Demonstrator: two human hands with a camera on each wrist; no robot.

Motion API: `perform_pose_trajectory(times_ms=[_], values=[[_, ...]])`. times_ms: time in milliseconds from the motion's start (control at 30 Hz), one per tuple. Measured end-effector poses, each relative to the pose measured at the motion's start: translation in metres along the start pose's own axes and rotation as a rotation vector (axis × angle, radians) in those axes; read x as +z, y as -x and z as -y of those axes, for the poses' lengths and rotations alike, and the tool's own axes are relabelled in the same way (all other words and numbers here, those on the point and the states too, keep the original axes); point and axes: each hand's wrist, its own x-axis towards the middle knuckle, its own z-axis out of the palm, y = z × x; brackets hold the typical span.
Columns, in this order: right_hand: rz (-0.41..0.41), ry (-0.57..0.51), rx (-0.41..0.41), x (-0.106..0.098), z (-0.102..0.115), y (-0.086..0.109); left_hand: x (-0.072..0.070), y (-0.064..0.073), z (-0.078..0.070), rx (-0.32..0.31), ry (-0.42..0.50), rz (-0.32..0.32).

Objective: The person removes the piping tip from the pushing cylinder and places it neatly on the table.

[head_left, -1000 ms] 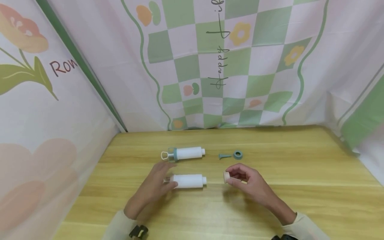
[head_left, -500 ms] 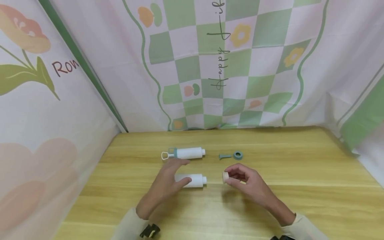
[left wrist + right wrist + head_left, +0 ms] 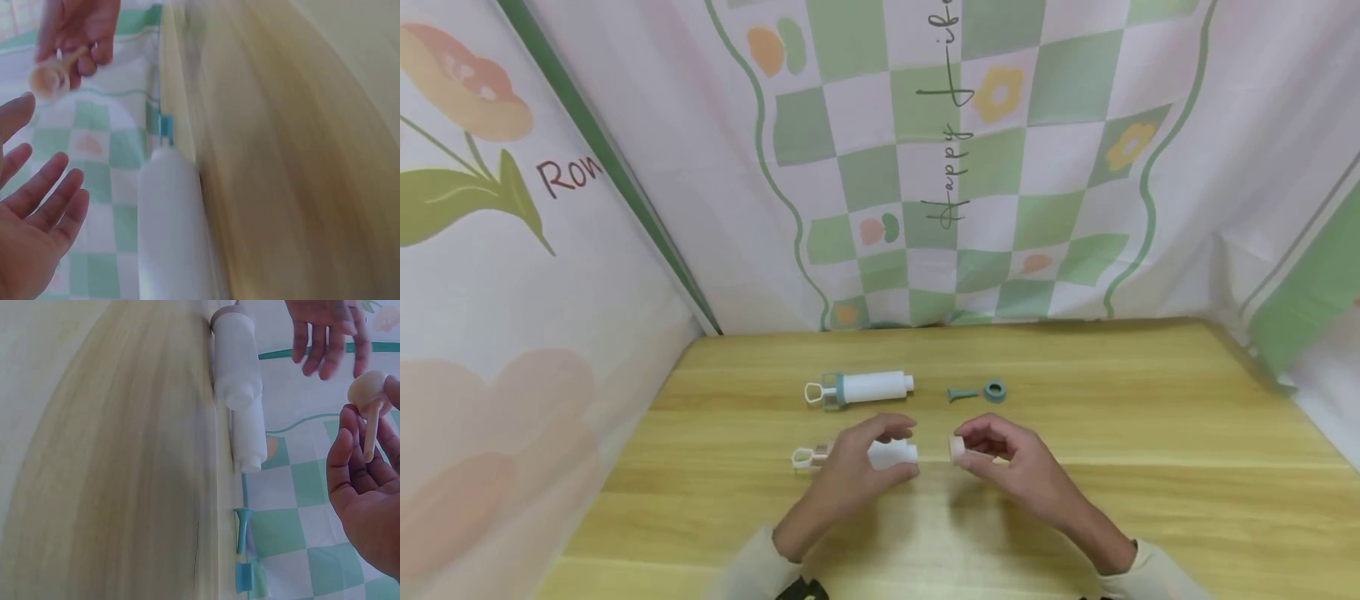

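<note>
My right hand (image 3: 1026, 467) pinches a cream round cap (image 3: 957, 450) with a thin stem, a nozzle-like piece, off the table. In the right wrist view the stem (image 3: 371, 434) sticks out of the cap. My left hand (image 3: 859, 467) hovers with parted, relaxed fingers, holding nothing. Under it lies a white syringe-like tube (image 3: 891, 454) with a cream looped handle (image 3: 802, 457); the hand hides its middle. The left wrist view shows a white tube (image 3: 172, 225) beside the hand, apart from the fingers.
Behind lies a similar white tube (image 3: 874, 387) with a teal collar and looped handle. A small teal nozzle (image 3: 962, 394) and a teal ring (image 3: 995, 391) lie to its right. Patterned curtains (image 3: 925, 275) border the wooden table (image 3: 1112, 400) at the back and left.
My left hand has moved right along the nearer tube, uncovering its cream handle. The right hand has shifted slightly left with the cap and stem still pinched.
</note>
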Motion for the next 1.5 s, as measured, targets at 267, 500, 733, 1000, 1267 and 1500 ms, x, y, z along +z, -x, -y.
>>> perform_pose_trajectory(times_ms=[267,500,733,1000,1267,1500], values=[[-0.003,0.000,-0.022,0.000,-0.003,-0.003,0.023,-0.016,-0.006,0.137,0.077,-0.017],[-0.014,0.009,-0.014,0.001,-0.001,-0.003,0.034,-0.014,-0.008,0.063,0.199,-0.042],[-0.016,-0.007,-0.007,0.003,-0.003,-0.003,0.043,-0.013,-0.008,0.017,0.301,-0.081],[-0.003,-0.052,0.030,0.005,-0.006,-0.004,0.043,-0.012,-0.008,0.005,0.331,-0.085],[-0.013,-0.044,0.011,0.002,-0.005,-0.003,0.039,-0.013,-0.011,0.006,0.334,-0.095],[-0.038,-0.049,0.000,-0.001,-0.010,0.001,0.034,-0.015,-0.013,-0.009,0.327,-0.124]])
